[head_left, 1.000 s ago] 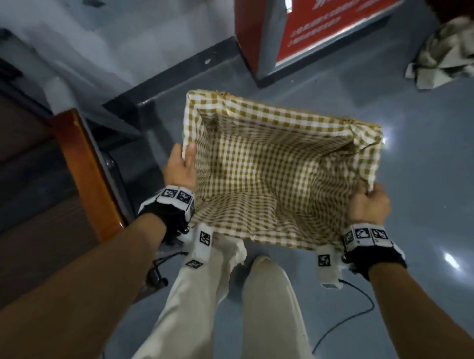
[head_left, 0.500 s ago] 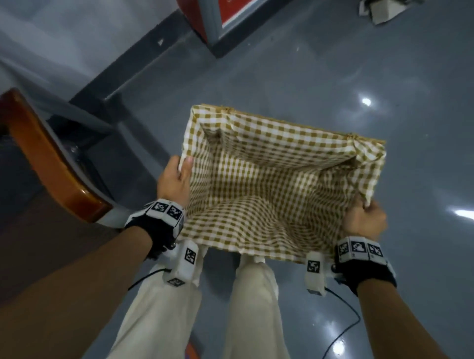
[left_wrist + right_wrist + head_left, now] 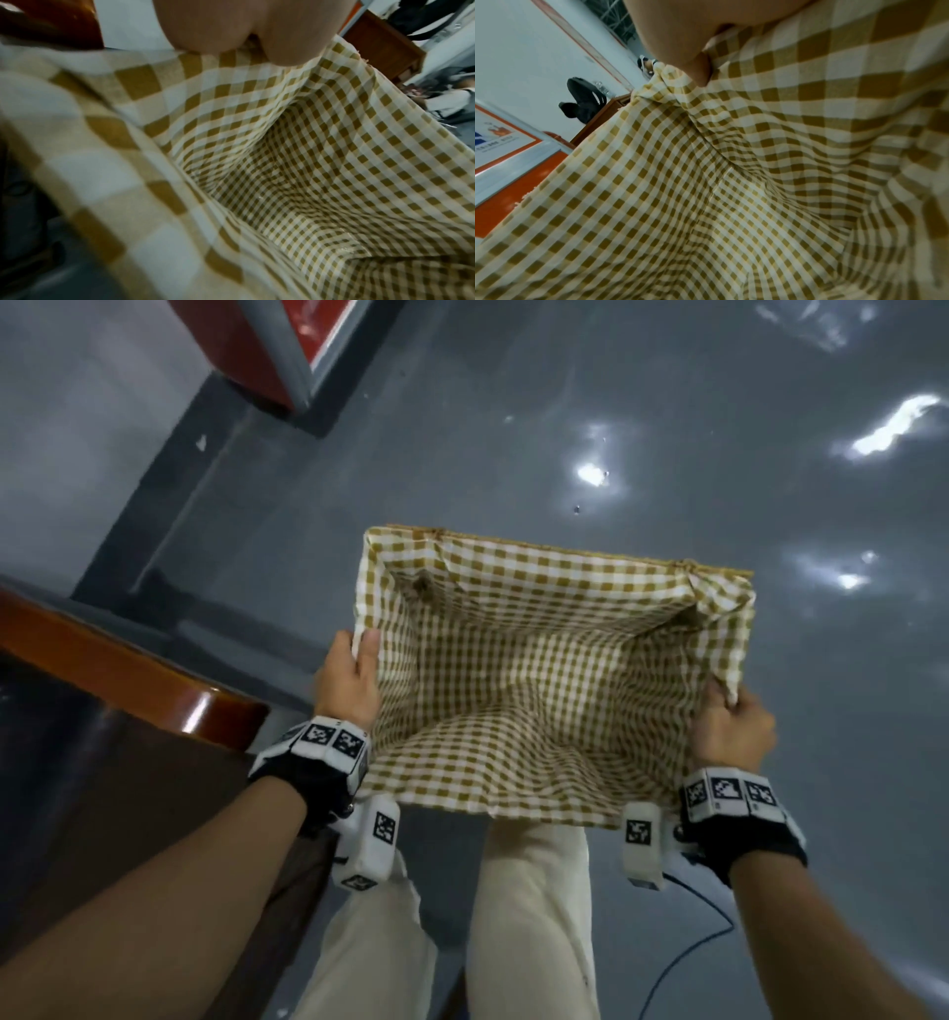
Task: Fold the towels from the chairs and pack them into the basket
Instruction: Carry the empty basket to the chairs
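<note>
A rectangular basket (image 3: 554,552) lined with tan and white checked cloth hangs in the air in front of me, its inside bare. My left hand (image 3: 354,675) grips its left rim, thumb inside over the lining. My right hand (image 3: 729,726) grips the right rim, fingers curled round the cloth edge. In the left wrist view the lining (image 3: 295,162) fills the picture under the heel of the left hand (image 3: 246,30). The right wrist view shows the lining (image 3: 731,182) bunched beneath the right hand (image 3: 693,50). No towel shows in any view.
A dark brown chair or table with an orange-brown rounded edge (image 3: 128,680) stands close at the left. A red cabinet (image 3: 267,346) stands by the grey wall at the top left. Glossy grey floor (image 3: 667,428) spreads ahead and right. A black cable (image 3: 688,952) trails by my legs.
I have carried the basket forward and to the right, away from the red cabinet and wall. The crumpled towel on the floor at the top right has left the view. Both hands keep their hold.
</note>
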Demonstrator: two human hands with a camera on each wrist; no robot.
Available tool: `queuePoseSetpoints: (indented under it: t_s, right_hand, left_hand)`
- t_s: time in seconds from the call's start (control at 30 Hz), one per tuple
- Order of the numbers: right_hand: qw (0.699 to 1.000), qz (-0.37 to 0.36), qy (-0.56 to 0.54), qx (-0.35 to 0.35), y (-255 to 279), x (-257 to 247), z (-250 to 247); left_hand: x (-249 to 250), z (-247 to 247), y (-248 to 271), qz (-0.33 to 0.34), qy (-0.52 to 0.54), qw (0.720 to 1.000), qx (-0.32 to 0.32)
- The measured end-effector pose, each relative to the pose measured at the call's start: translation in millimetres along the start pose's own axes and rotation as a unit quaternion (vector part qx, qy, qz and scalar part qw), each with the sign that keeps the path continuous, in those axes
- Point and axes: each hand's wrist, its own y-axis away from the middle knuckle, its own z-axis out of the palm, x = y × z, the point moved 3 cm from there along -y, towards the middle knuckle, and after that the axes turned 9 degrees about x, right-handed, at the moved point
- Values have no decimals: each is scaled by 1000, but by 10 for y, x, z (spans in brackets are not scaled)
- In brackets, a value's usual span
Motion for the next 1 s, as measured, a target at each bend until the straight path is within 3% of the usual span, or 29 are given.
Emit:
queuePoseSetpoints:
  t_s: [0.17,0.43,0.77,1.0]
  right_hand:
    - [999,27,-15,43,477,546,-394]
    - [996,79,12,41,984,1587,-693]
    - [988,142,-40,37,956,3210,249]
    - [989,128,-43,57,867,4016,861]
  left_hand:
    - [-132,-93,295,-12,16,998,-52]
    - [-445,-17,946,-23,-10,995,-100]
    - [-1393,1167,1138,-22,-32,989,-141]
    - [-2222,1945,1184,-9,-45,986,-160]
